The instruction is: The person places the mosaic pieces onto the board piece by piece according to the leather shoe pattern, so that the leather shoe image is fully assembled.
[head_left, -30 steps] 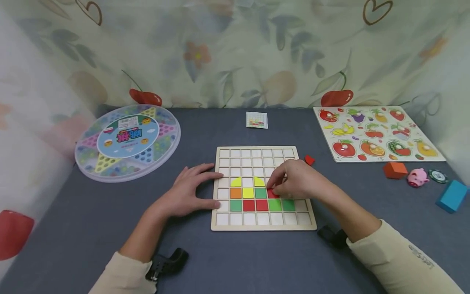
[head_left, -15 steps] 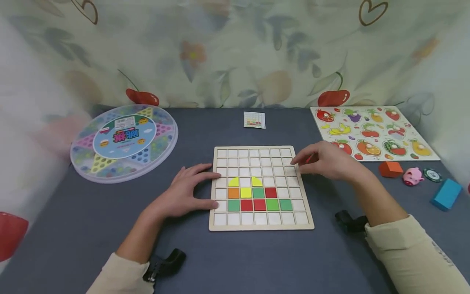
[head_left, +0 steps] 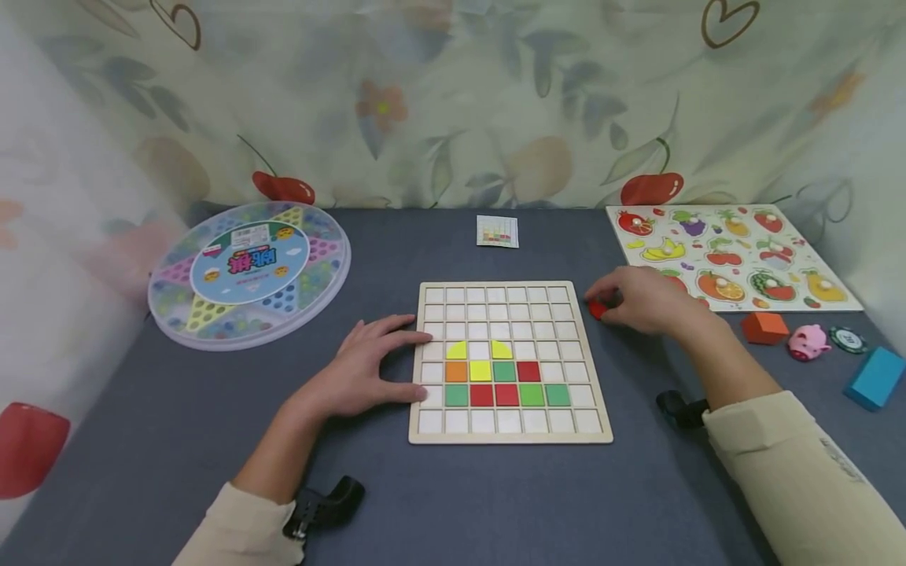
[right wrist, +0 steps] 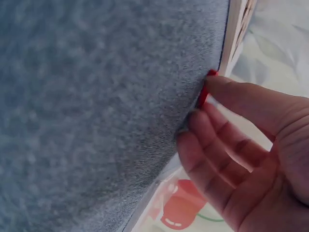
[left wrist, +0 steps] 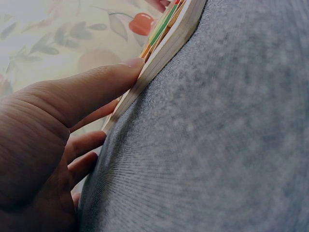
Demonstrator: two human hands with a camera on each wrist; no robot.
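A wooden grid board of white square cells lies flat on the table, with several yellow, orange, green and red tiles set in its middle rows. My left hand rests at the board's left edge, thumb and fingers extended and spread along the rim. To the right of the board, my right hand pinches a small red tile between thumb and fingers, low over the cloth. Part of this tile is covered by the fingers, so its full shape is hidden.
A small pattern card lies behind the board. At the left is a round Chinese checkers set; a fruit puzzle board lies back right. Near it sit an orange block, a pink pig, a poker chip and a blue block.
My right hand has let go of a red tile in the grid, moved right off the board and taken hold of the loose red tile. The left hand has stayed at the board's edge.
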